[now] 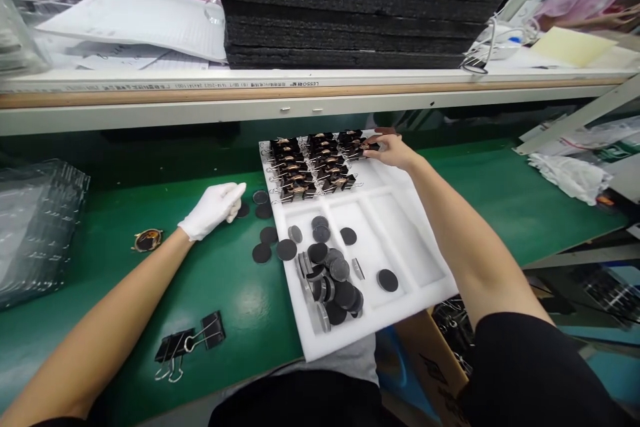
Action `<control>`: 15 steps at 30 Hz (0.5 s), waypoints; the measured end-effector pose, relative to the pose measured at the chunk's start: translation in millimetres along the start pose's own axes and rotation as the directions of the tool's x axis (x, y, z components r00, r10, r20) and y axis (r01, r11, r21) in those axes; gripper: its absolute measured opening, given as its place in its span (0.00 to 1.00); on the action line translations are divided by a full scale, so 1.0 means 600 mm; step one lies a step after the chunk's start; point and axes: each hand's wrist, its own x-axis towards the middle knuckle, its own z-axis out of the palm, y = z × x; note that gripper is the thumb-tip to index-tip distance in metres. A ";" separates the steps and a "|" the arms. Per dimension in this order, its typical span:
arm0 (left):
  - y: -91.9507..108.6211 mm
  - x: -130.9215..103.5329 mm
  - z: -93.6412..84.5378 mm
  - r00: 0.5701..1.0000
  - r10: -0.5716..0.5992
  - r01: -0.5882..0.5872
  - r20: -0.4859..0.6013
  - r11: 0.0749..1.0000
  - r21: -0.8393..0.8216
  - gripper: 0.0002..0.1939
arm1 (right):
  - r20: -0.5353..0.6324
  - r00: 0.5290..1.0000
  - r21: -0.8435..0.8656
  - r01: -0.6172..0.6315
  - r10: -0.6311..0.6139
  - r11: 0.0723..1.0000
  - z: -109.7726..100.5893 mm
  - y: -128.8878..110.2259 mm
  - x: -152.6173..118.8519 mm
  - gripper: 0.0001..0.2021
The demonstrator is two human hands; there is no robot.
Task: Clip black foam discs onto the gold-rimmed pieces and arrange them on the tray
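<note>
Right hand (395, 151) pinches a binder clip (371, 146), clipped rows left of its fingertips; left hand (213, 209), fingers together, adjoins black disc (243, 209)

The scene is evenly and fairly brightly lit, apparently from above. Soft glare is thrown back by the green bench (235, 300), and pale highlights are seen on the clear plastic stack (40, 227). The white tray (400, 240) is rendered almost without texture. Deep shadow is held beneath the shelf (310, 90). Straight edges are bent and stretched towards the borders, where detail is softened.
</note>
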 end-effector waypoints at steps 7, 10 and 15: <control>-0.018 0.015 -0.002 1.000 -0.015 0.015 0.008 1.000 -0.007 0.26 | -0.075 0.997 0.005 0.027 -0.026 1.000 0.039 0.026 0.019 0.15; -0.023 0.016 0.000 1.000 -0.005 0.005 0.008 1.000 -0.010 0.26 | -0.172 0.985 0.004 0.012 -0.011 1.000 0.040 0.027 0.002 0.19; -0.024 0.012 -0.002 0.999 0.042 -0.043 0.014 0.999 0.010 0.26 | -0.303 0.951 0.017 -0.053 0.055 0.998 0.038 0.011 -0.077 0.17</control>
